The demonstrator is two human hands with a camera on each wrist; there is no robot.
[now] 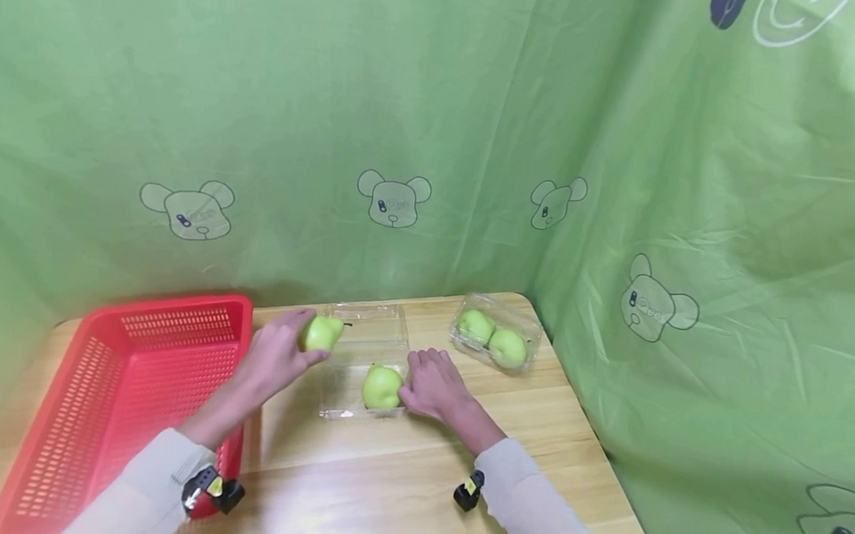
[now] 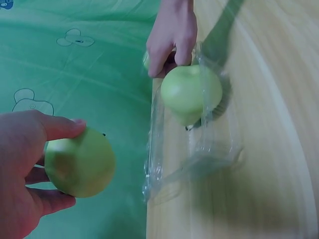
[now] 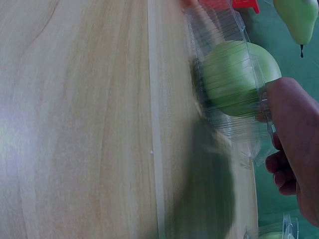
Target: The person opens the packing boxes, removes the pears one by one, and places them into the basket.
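My left hand (image 1: 276, 356) holds a green pear (image 1: 322, 333) by its sides, its stem pointing right, above the left part of an opened clear plastic clamshell box (image 1: 342, 388). In the left wrist view, thumb and fingers wrap around that pear (image 2: 82, 162). A second green pear (image 1: 382, 388) lies in the right half of the box's near tray. At the tray's right end my right hand (image 1: 438, 384) pinches the rim. The right wrist view shows the thumb over the box (image 3: 234, 127) edge beside the pear, with the other fingers curled below. The lid (image 1: 368, 325) lies folded back behind the tray.
A large red plastic basket (image 1: 241, 370) stands on the left of the wooden table (image 1: 341, 474). Toward the back right corner sits a closed clear box (image 1: 467, 344) with two green pears (image 1: 507, 347). Green curtains (image 1: 299, 88) hang behind and to the right.
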